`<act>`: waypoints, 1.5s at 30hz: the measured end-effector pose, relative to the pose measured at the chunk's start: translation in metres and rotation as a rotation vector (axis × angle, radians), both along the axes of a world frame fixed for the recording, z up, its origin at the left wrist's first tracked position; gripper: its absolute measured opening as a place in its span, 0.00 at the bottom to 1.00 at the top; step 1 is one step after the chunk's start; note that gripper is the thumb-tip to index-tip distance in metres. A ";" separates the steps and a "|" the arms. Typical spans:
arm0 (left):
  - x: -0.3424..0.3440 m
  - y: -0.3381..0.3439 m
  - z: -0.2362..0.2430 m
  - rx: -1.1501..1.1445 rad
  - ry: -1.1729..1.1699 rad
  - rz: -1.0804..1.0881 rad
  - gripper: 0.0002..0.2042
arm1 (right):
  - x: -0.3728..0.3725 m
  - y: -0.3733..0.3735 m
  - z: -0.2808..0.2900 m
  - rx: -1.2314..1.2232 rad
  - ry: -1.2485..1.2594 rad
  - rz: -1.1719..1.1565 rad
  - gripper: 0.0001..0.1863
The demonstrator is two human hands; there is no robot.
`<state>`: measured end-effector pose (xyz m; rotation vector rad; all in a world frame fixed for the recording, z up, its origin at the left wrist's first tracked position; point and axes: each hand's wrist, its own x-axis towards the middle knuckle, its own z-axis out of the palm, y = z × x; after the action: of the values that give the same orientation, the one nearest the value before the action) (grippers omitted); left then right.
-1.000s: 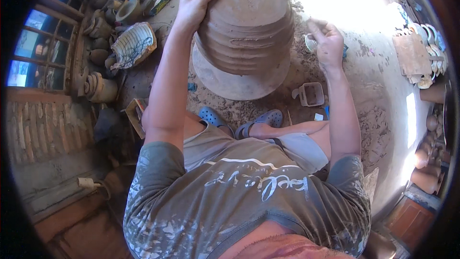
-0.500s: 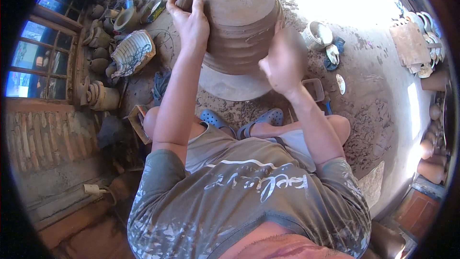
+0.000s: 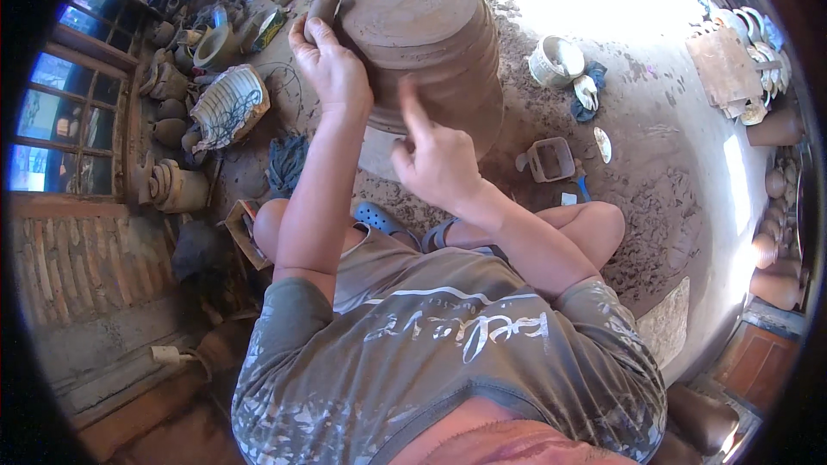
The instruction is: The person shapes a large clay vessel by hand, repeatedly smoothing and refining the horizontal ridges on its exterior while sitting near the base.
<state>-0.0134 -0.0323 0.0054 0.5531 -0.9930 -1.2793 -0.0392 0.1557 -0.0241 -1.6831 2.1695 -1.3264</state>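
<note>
A big brown clay pot (image 3: 418, 43) with a flat round top and ridged sides stands on a pale round wheel disc (image 3: 379, 151). My left hand (image 3: 336, 73) is closed around a lump of clay (image 3: 324, 7) at the pot's upper left edge; part of the lump is hidden by the fingers. My right hand (image 3: 439, 159) is in front of the pot, its index finger stretched toward the ridged side and its thumb apart. Nothing shows in this hand. Whether the fingertip touches the clay I cannot tell, as it is blurred.
Right of the pot stand a white bucket (image 3: 556, 62) and a small plastic tub (image 3: 550, 159). A blue-handled tool (image 3: 583, 187) lies beside the tub. Ridged pieces and several pots (image 3: 168, 133) line the left wall below the window. Clay scraps cover the floor around the wheel.
My right hand has moved left from the pot's right side to its front, with the index finger now extended. My left hand has shifted slightly down and left with the clay lump.
</note>
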 end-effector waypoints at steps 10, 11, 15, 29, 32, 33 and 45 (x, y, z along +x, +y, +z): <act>0.107 0.099 -0.012 0.018 -0.525 -0.530 0.23 | -0.046 0.033 0.039 -0.368 0.232 0.157 0.22; 0.107 0.111 -0.015 0.146 -0.455 -0.608 0.23 | -0.049 0.036 0.040 -0.315 0.294 0.249 0.22; 0.106 0.120 -0.040 0.501 -0.397 -0.882 0.27 | -0.057 0.055 0.016 -0.119 0.328 0.372 0.22; 0.082 0.137 -0.083 0.237 -0.654 -0.716 0.16 | -0.063 0.090 -0.025 0.019 -0.144 0.152 0.11; 0.076 0.131 -0.097 0.047 -0.817 -0.594 0.14 | -0.071 0.105 -0.040 0.000 -0.396 0.006 0.10; 0.080 0.122 -0.098 -0.062 -0.905 -0.583 0.14 | -0.072 0.107 -0.044 -0.151 -0.677 -0.019 0.08; 0.037 0.139 -0.186 -0.641 -1.639 -0.662 0.39 | -0.073 0.059 0.016 -0.219 -0.239 -0.035 0.08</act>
<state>0.0236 0.1069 -0.1810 0.7488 -2.9968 -0.7194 -0.1120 0.2145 -0.0084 -1.4668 1.9887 -1.7308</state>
